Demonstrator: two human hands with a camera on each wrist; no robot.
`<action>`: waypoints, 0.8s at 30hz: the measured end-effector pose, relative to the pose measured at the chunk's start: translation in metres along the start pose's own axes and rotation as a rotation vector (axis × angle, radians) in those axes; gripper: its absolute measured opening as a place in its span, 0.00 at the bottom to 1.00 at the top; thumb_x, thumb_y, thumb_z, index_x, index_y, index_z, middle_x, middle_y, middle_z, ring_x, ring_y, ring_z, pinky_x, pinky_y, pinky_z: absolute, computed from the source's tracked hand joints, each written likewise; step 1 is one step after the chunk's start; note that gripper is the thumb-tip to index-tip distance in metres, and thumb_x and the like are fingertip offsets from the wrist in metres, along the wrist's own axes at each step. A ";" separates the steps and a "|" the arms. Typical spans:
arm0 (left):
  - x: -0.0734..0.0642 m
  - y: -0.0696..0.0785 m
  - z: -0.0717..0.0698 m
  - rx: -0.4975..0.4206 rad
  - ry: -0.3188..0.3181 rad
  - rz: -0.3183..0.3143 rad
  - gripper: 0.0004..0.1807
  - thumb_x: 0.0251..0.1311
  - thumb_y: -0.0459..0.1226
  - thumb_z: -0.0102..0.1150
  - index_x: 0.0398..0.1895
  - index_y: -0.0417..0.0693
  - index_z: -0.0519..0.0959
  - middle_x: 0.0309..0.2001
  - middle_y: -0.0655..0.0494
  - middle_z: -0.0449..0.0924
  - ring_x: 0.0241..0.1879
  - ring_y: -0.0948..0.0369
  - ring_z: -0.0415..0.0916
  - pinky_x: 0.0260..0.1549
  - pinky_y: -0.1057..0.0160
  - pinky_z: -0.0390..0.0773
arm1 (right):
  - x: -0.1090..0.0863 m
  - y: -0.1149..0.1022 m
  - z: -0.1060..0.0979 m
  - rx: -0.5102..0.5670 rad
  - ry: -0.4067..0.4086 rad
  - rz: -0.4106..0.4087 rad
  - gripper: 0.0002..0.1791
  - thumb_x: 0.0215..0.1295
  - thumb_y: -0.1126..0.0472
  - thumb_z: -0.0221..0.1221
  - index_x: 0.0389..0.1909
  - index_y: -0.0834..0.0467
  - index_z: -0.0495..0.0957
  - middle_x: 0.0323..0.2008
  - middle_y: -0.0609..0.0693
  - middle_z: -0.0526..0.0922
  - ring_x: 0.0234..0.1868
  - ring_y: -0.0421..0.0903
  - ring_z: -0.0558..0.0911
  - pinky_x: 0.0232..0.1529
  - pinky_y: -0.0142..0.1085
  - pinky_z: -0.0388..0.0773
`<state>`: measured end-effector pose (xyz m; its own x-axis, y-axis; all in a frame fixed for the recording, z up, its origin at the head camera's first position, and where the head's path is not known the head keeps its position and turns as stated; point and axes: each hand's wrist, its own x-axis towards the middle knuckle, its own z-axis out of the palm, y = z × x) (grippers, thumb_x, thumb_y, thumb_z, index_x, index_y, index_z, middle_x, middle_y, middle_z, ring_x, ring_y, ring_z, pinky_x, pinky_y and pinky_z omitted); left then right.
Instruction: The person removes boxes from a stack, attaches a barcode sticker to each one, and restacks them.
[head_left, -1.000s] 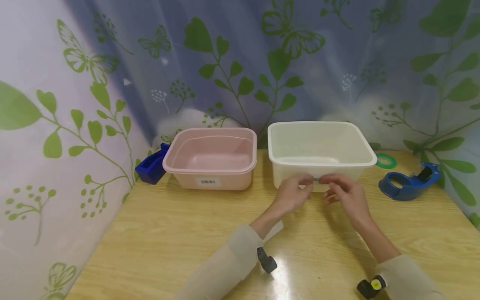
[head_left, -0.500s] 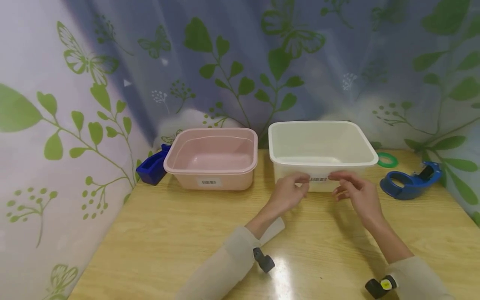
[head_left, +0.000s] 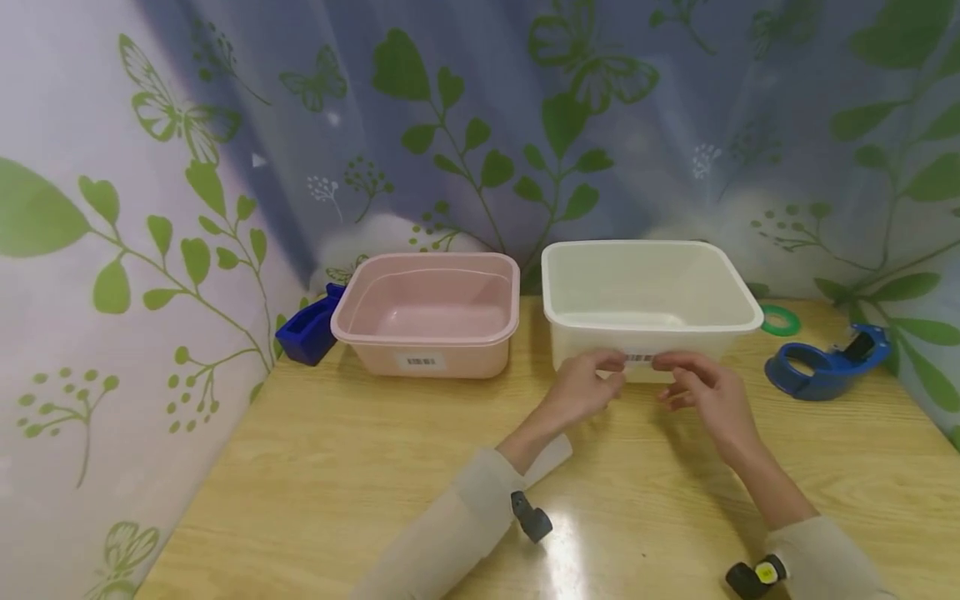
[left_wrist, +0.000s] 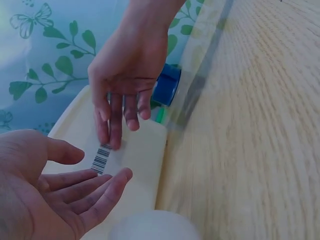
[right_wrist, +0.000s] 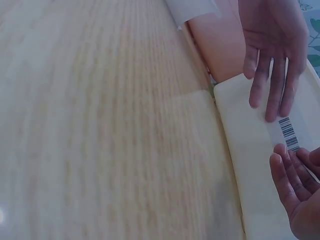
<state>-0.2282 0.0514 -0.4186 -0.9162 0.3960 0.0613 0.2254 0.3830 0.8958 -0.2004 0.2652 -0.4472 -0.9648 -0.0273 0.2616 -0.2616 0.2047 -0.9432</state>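
A white plastic basin (head_left: 648,332) stands at the back of the table, with a barcode label (left_wrist: 101,159) on its front wall. My left hand (head_left: 581,387) is at the label's left end, its fingertips touching or very close to it. From the other side my right hand (head_left: 708,396) reaches the label's right end with extended fingertips. Both hands have relaxed, fairly straight fingers and hold nothing. In the right wrist view the barcode (right_wrist: 288,134) shows between the two sets of fingertips. Whether the fingers press on the label cannot be told.
A pink basin (head_left: 420,358) with its own barcode label stands to the left, beside a dark blue box-like holder (head_left: 307,333). On the right are a blue tape dispenser (head_left: 817,371) and a green tape roll (head_left: 780,321). A white piece (head_left: 551,458) lies below my left wrist.
My hands were closer together over the label a second ago. They parted along it, uncovering the barcode, then drew slightly together again. The basins stay put.
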 end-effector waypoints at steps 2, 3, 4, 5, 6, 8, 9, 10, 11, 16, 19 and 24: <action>0.000 0.001 -0.003 -0.010 0.002 -0.001 0.19 0.73 0.35 0.57 0.63 0.41 0.80 0.57 0.47 0.86 0.37 0.58 0.88 0.29 0.71 0.82 | 0.000 -0.001 -0.004 0.023 0.009 -0.001 0.17 0.81 0.64 0.51 0.57 0.73 0.78 0.46 0.42 0.88 0.33 0.45 0.89 0.33 0.36 0.87; -0.001 0.002 -0.004 -0.014 0.001 0.001 0.18 0.73 0.35 0.57 0.63 0.41 0.80 0.57 0.47 0.86 0.38 0.56 0.88 0.29 0.71 0.82 | 0.000 -0.002 -0.005 0.039 0.012 -0.003 0.17 0.81 0.64 0.52 0.57 0.74 0.78 0.46 0.42 0.88 0.33 0.45 0.89 0.33 0.36 0.87; -0.001 0.003 -0.005 -0.018 -0.002 0.007 0.18 0.73 0.34 0.57 0.63 0.41 0.80 0.57 0.48 0.86 0.39 0.54 0.89 0.28 0.71 0.82 | 0.000 -0.003 -0.006 0.051 0.014 -0.008 0.17 0.81 0.63 0.52 0.57 0.74 0.78 0.46 0.42 0.88 0.33 0.45 0.89 0.33 0.35 0.87; -0.002 0.004 -0.006 -0.024 -0.009 0.012 0.18 0.73 0.35 0.57 0.63 0.41 0.81 0.56 0.48 0.86 0.39 0.53 0.89 0.28 0.71 0.82 | 0.000 -0.004 -0.007 0.063 0.015 -0.011 0.17 0.81 0.63 0.52 0.57 0.74 0.78 0.46 0.42 0.89 0.33 0.45 0.89 0.32 0.35 0.87; -0.002 0.006 -0.007 -0.027 -0.017 0.021 0.17 0.73 0.35 0.57 0.62 0.41 0.81 0.56 0.48 0.86 0.39 0.53 0.89 0.28 0.70 0.82 | 0.000 -0.005 -0.008 0.070 0.017 -0.015 0.17 0.81 0.63 0.52 0.56 0.74 0.78 0.46 0.42 0.89 0.33 0.45 0.89 0.32 0.35 0.87; -0.004 0.009 -0.009 -0.033 -0.038 0.037 0.17 0.74 0.35 0.57 0.62 0.41 0.81 0.55 0.49 0.87 0.39 0.54 0.88 0.28 0.70 0.82 | 0.000 -0.008 -0.008 0.075 0.015 -0.021 0.17 0.81 0.63 0.53 0.56 0.74 0.78 0.46 0.42 0.89 0.33 0.44 0.89 0.32 0.34 0.87; -0.005 0.010 -0.011 -0.036 -0.049 0.044 0.17 0.74 0.35 0.57 0.62 0.40 0.81 0.55 0.49 0.87 0.39 0.54 0.88 0.29 0.71 0.82 | -0.001 -0.009 -0.007 0.074 0.011 -0.024 0.17 0.81 0.63 0.53 0.56 0.74 0.78 0.46 0.43 0.89 0.33 0.44 0.89 0.32 0.34 0.87; -0.006 0.011 -0.012 -0.040 -0.059 0.047 0.17 0.74 0.36 0.58 0.62 0.40 0.81 0.54 0.50 0.87 0.39 0.55 0.88 0.29 0.71 0.82 | -0.002 -0.010 -0.007 0.068 0.006 -0.026 0.17 0.81 0.63 0.53 0.56 0.73 0.78 0.45 0.43 0.89 0.33 0.43 0.89 0.33 0.33 0.86; -0.008 0.011 -0.014 -0.042 -0.070 0.048 0.17 0.74 0.36 0.58 0.62 0.41 0.81 0.55 0.50 0.87 0.39 0.55 0.88 0.30 0.71 0.82 | -0.003 -0.012 -0.007 0.064 -0.001 -0.027 0.17 0.81 0.63 0.53 0.56 0.73 0.78 0.45 0.43 0.89 0.33 0.43 0.88 0.33 0.33 0.86; -0.023 0.011 -0.031 -0.059 -0.117 0.067 0.17 0.76 0.38 0.57 0.63 0.44 0.81 0.56 0.51 0.86 0.39 0.59 0.87 0.33 0.68 0.84 | -0.011 -0.021 -0.002 0.071 -0.054 -0.015 0.17 0.81 0.62 0.53 0.56 0.72 0.79 0.43 0.46 0.90 0.34 0.45 0.88 0.34 0.34 0.87; -0.034 0.009 -0.044 -0.069 -0.129 0.090 0.16 0.76 0.39 0.57 0.62 0.45 0.82 0.55 0.52 0.86 0.39 0.60 0.87 0.36 0.64 0.86 | -0.015 -0.027 0.003 0.055 -0.087 -0.017 0.17 0.81 0.61 0.53 0.56 0.71 0.79 0.44 0.49 0.89 0.34 0.45 0.87 0.34 0.35 0.87; -0.053 0.005 -0.072 -0.098 -0.142 0.101 0.15 0.77 0.39 0.56 0.61 0.45 0.82 0.54 0.51 0.85 0.43 0.56 0.87 0.42 0.59 0.87 | -0.015 -0.036 0.009 -0.001 -0.111 -0.034 0.18 0.82 0.59 0.51 0.58 0.71 0.78 0.46 0.49 0.88 0.35 0.46 0.87 0.35 0.36 0.87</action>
<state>-0.2025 -0.0277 -0.3856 -0.8330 0.5448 0.0962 0.2741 0.2553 0.9272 -0.1770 0.2493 -0.4193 -0.9526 -0.1422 0.2688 -0.2939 0.2025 -0.9342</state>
